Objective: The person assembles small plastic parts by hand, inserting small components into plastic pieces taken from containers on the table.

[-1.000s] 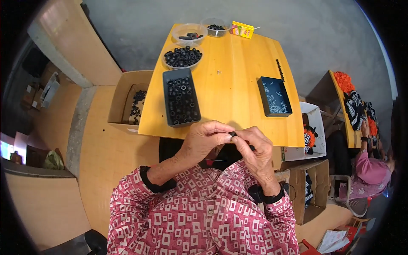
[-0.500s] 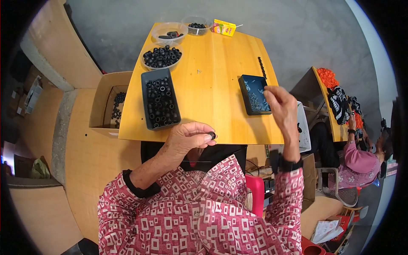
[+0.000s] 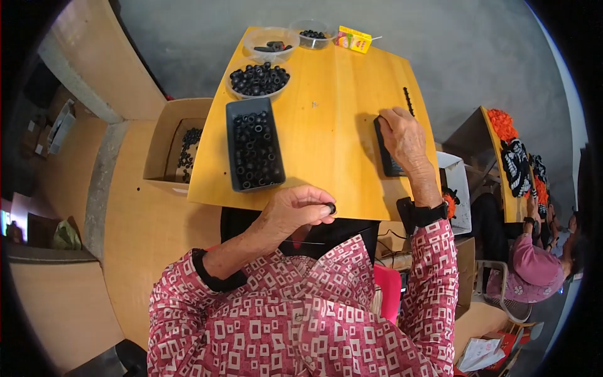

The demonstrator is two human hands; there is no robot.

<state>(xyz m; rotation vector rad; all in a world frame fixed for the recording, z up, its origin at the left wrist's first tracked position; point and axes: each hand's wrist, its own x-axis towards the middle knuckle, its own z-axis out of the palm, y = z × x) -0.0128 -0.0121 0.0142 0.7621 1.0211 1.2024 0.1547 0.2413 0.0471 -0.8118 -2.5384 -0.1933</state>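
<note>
My left hand (image 3: 292,210) pinches a small black ring-shaped piece (image 3: 331,207) between thumb and fingers, just over the table's near edge. Over on the right, my right hand (image 3: 405,139) is bent down over a small dark tray (image 3: 384,147), its fingers curled inward. The hand covers most of the tray and its contents, and the fingertips are hidden. Close to my left hand stands a dark rectangular bin (image 3: 281,169) filled with black ring-shaped pieces (image 3: 256,147).
Clear round tubs (image 3: 286,88) of black parts line the far left of the yellow table (image 3: 333,132), near a yellow drink carton (image 3: 353,39). A black strip (image 3: 408,100) lies beyond the tray. On the floor left is a cardboard box (image 3: 166,141); a co-worker (image 3: 534,270) sits right.
My right hand has moved from the tray's right side to over it, fingers now lower. My left hand keeps its pinch on the ring-shaped piece. The whole view has shifted slightly.
</note>
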